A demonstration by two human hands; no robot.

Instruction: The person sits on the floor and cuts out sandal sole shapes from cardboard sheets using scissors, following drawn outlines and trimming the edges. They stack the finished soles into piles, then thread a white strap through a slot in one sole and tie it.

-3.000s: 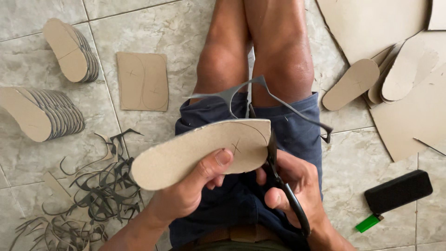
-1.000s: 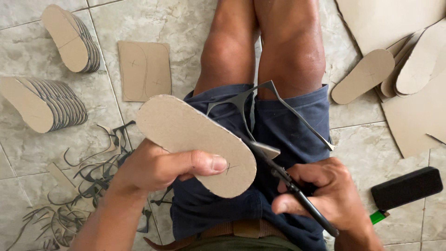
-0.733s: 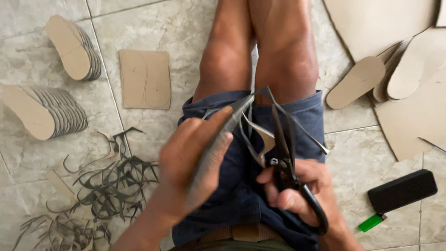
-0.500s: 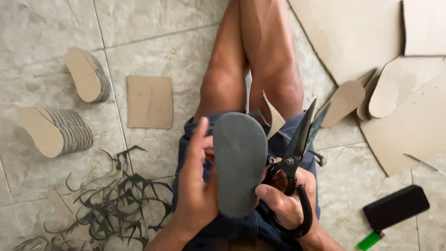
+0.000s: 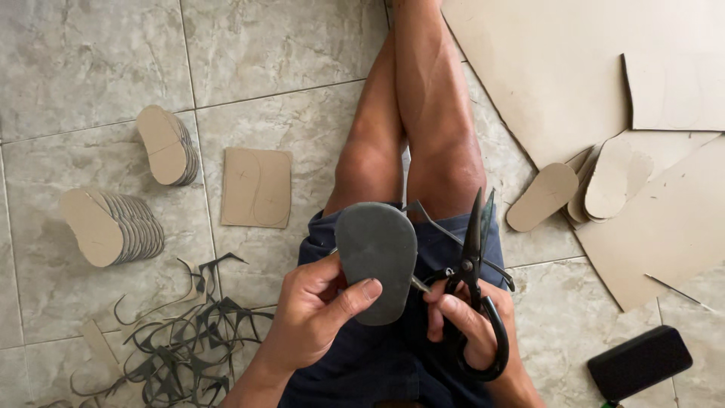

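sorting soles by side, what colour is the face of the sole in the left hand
Dark grey, plain, on the sole pinched by the left hand; the head view shows it.

The floor [image 5: 287, 45] is laid with large grey-beige marbled tiles and thin dark grout lines. Soft, even daylight falls across it, throwing only faint shadows. Big tan board sheets [image 5: 559, 68] cover the tiles at the upper right. No wall, window or furniture shows from here.
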